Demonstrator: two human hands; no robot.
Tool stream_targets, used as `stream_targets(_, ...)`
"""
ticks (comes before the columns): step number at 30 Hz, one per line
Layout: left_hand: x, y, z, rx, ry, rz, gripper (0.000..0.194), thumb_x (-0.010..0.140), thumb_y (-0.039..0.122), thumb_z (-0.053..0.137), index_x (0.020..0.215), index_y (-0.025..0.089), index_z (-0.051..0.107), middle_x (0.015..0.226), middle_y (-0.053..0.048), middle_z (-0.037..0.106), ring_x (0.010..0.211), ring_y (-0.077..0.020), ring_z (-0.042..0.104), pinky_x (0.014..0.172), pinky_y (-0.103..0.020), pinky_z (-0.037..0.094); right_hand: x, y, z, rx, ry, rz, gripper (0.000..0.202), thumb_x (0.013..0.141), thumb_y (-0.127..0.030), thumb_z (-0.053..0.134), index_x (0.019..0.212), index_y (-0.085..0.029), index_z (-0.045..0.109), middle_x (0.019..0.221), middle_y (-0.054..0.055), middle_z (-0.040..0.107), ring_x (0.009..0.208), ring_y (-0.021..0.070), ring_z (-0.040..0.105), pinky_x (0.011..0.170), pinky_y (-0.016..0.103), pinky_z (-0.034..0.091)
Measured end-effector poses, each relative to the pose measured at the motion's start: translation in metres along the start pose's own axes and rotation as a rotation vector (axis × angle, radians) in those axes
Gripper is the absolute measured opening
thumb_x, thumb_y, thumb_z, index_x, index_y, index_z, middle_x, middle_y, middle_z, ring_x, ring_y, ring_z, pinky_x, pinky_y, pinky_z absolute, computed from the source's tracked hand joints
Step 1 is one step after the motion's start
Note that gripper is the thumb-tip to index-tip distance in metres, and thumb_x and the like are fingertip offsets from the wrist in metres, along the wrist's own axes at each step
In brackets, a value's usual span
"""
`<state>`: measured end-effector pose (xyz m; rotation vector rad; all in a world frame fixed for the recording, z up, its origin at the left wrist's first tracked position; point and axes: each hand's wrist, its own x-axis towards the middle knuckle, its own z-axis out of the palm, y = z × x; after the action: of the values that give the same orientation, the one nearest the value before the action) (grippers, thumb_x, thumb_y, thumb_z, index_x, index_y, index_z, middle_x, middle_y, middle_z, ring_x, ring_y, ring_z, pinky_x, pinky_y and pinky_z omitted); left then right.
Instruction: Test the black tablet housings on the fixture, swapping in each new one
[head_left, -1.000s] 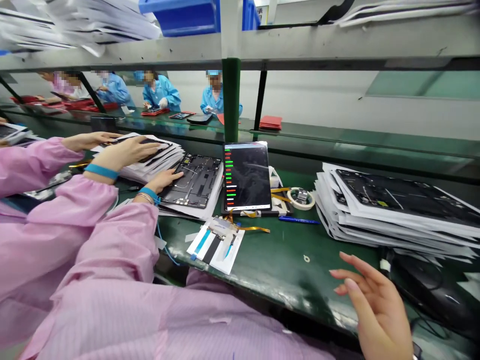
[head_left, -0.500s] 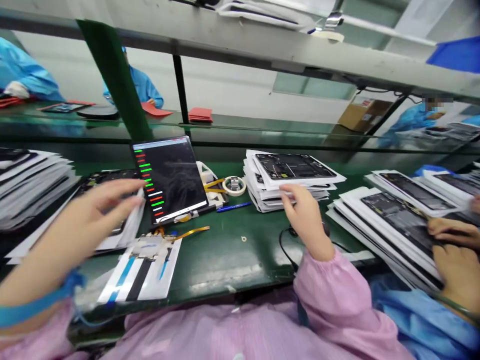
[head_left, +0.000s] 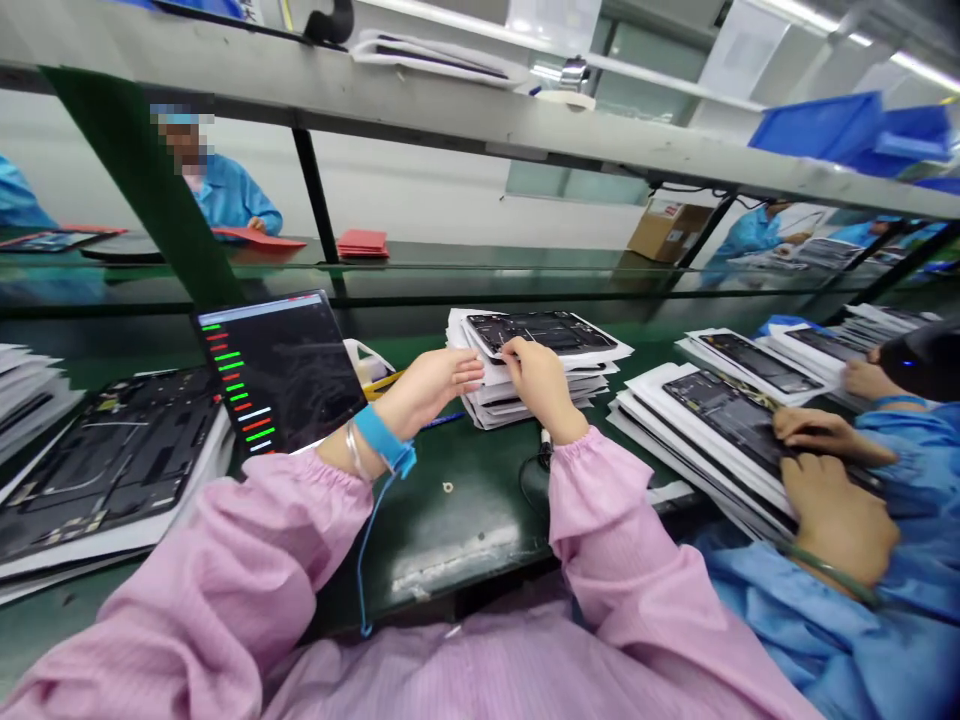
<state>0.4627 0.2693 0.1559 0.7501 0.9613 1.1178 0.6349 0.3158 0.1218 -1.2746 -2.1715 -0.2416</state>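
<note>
At the stack of paper-interleaved tablet housings [head_left: 540,405], my right hand [head_left: 544,385] has its thumb and fingers pinched at the near edge of the top black tablet housing [head_left: 562,328]. My left hand [head_left: 439,385] reaches in from the left, fingers stretched out and holding nothing, their tips beside the stack's left side. A blue wrist strap [head_left: 382,440] with a thin cord is on my left wrist. Behind my left arm, a dark screen [head_left: 289,365] with green, red and white bars leans upright.
An open tablet housing [head_left: 112,460] lies on paper at left. At right, a co-worker's hands [head_left: 832,500] work over another housing [head_left: 720,415]. A small ring [head_left: 448,488] lies on the green bench [head_left: 457,545]. A shelf [head_left: 450,110] crosses above.
My left hand has moved right, from beside the screen to the stack. My right hand has come to the top housing's edge. The view has shifted right; my left arm now hides the white card with flex cables.
</note>
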Motion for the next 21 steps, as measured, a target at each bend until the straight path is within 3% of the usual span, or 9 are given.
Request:
stream_targets(3,0.034,-0.001,0.02,-0.115,0.042,-0.083,0.013,0.091,0.016,0.052,0.091,0.007,0.06,0.079,-0.015,0.066,0.072,-0.0188,0.066,0.069,-0.028,0.056,0.008,0.0,-0.007,-0.001,0.046,0.027,0.013,0.093,-0.017,0.044,0.091,-0.018,0.057,0.086,0.008,0.067,0.082,0.0241,0.059,0.075,0.033,0.039)
stream_targets(6,0.064,-0.003,0.037,-0.234,0.031,-0.074,0.016,0.094,0.013,0.044,0.095,0.007,0.059,0.074,-0.012,0.064,0.067,-0.0165,0.065,0.066,-0.026,0.057,0.007,-0.004,-0.014,0.008,0.08,0.03,0.014,0.092,-0.016,0.043,0.09,-0.018,0.057,0.085,0.008,0.066,0.082,0.0236,0.059,0.076,0.034,0.041)
stream_targets(11,0.083,-0.004,0.052,-0.282,0.065,0.001,0.023,0.089,-0.001,0.044,0.105,0.011,0.058,0.079,-0.007,0.066,0.067,-0.0132,0.066,0.071,-0.026,0.058,-0.025,-0.016,-0.022,0.081,0.178,0.008,0.016,0.091,-0.019,0.043,0.092,-0.018,0.058,0.103,0.011,0.065,0.101,0.0243,0.057,0.09,0.036,0.042)
stream_targets(14,0.073,0.001,0.056,-0.291,0.062,0.043,0.023,0.088,-0.003,0.046,0.102,0.009,0.059,0.079,-0.007,0.068,0.07,-0.0139,0.067,0.075,-0.028,0.059,-0.047,-0.015,-0.021,0.181,0.128,0.039,0.018,0.089,-0.02,0.044,0.092,-0.019,0.062,0.097,0.011,0.067,0.096,0.0253,0.06,0.091,0.038,0.045)
stream_targets(16,0.058,0.007,0.056,-0.286,0.048,0.071,0.021,0.088,-0.002,0.045,0.098,0.007,0.061,0.076,-0.008,0.068,0.071,-0.0143,0.067,0.077,-0.029,0.059,-0.054,-0.007,-0.017,0.202,0.087,0.061,0.022,0.086,-0.019,0.046,0.101,-0.017,0.063,0.108,0.014,0.067,0.104,0.0274,0.059,0.094,0.041,0.045)
stream_targets(18,0.038,0.013,0.053,-0.257,0.009,0.122,0.02,0.088,-0.002,0.044,0.094,0.005,0.062,0.073,-0.008,0.068,0.071,-0.015,0.068,0.079,-0.03,0.059,-0.057,0.005,-0.016,0.286,0.146,0.134,0.03,0.084,-0.022,0.049,0.111,-0.016,0.061,0.117,0.016,0.064,0.111,0.029,0.057,0.098,0.044,0.044)
stream_targets(21,-0.005,0.021,0.036,-0.175,-0.085,0.219,0.02,0.088,0.0,0.045,0.092,0.005,0.064,0.075,-0.009,0.069,0.074,-0.0163,0.068,0.079,-0.031,0.059,-0.06,0.023,-0.023,0.478,0.294,0.309,0.041,0.09,-0.037,0.042,0.12,-0.016,0.059,0.113,0.017,0.065,0.105,0.0296,0.062,0.091,0.048,0.048)
